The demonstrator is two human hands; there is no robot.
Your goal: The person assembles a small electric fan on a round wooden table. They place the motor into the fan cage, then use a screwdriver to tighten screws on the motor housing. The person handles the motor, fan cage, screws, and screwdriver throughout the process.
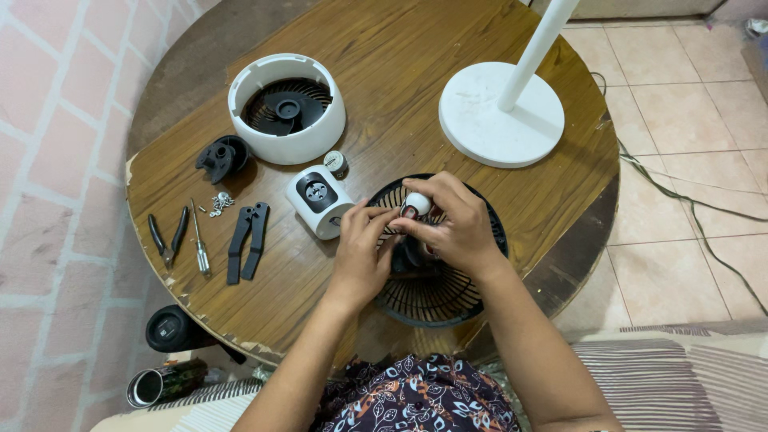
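A home room: tiled floor, round wooden table, striped cushion by a brick wall

bare forearms, dark leaf-print floral garment

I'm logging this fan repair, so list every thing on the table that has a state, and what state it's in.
Left hand: pinching a small white part.
Right hand: gripping the small white part from above.
Black fan grille: detached, lying flat under the hands.
White round housing: detached, open side up.
White stand base: upright, pole attached.
Pliers: lying down, handles slightly apart.
Screwdriver: lying unused.
Screws: loose, in a pile.
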